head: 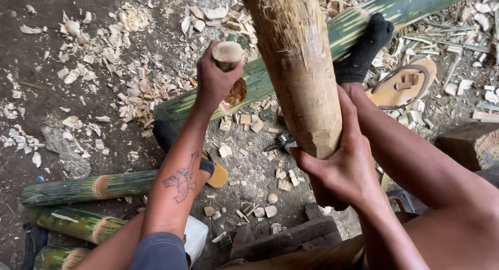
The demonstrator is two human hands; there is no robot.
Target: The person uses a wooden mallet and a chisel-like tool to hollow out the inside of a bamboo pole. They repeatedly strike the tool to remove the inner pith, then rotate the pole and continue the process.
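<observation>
Right hand (347,163) is wrapped around the lower end of a thick, peeled bamboo pole (297,67), fingers curled underneath where the pale stripped surface ends, and the pole rises steeply up past the camera. Left hand (214,80) is clenched tight on the round wooden handle of a tool (227,56), held out ahead over the ground; the blade is hidden behind the fist, so what kind of tool it is I cannot tell. The left forearm carries a dark tattoo. Beneath both hands a long green bamboo stalk (338,38) lies slanted across the dirt floor (47,51), with a foot in a black sock (364,49) resting on it at the upper right, and another dark-socked foot in a tan sandal (215,171) just beside its lower end. A spare tan sandal (403,85) sits right of the stalk. Pale wood chips (130,83) are scattered everywhere, thickest upper left. Short green bamboo sections (88,189) lie stacked at lower left, well apart from the pole.
</observation>
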